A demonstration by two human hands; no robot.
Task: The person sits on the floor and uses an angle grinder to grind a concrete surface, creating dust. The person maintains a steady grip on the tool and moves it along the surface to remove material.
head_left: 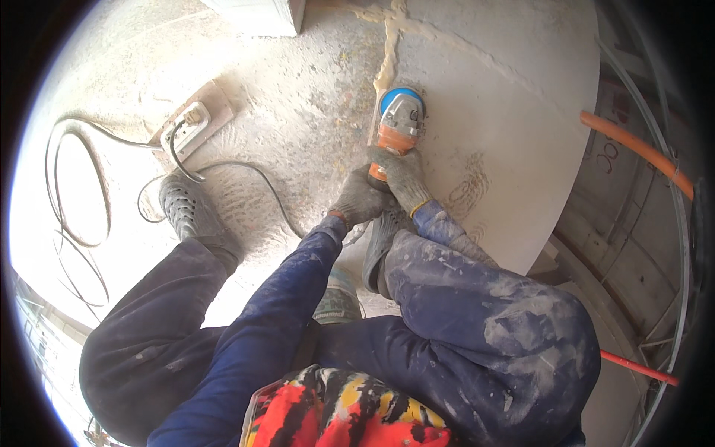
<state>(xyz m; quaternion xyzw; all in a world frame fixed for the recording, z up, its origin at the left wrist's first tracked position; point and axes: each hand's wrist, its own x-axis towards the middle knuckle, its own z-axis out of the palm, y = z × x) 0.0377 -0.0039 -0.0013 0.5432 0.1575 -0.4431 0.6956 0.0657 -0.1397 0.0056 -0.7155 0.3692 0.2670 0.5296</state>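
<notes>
An orange angle grinder (398, 134) with a silver head and a blue disc (397, 94) lies along a beige ridge on the pale, dusty surface. My left hand (361, 198), in a grey knit glove, is closed round the rear end of its body. Farther forward, my gloved right hand (404, 177) wraps the orange housing from the right side. The disc is at the lower end of the beige ridge (388, 59); whether it touches or spins I cannot tell. A dark cord (272, 190) runs from near my left hand toward the left.
A power strip (195, 130) with a plug lies on a board at the left, beside looped cable (104, 186). My grey shoes (186, 205) rest on the surface. A white block (268, 16) stands at the far edge. Right of the curved edge are an orange pipe (637, 149) and metal rails.
</notes>
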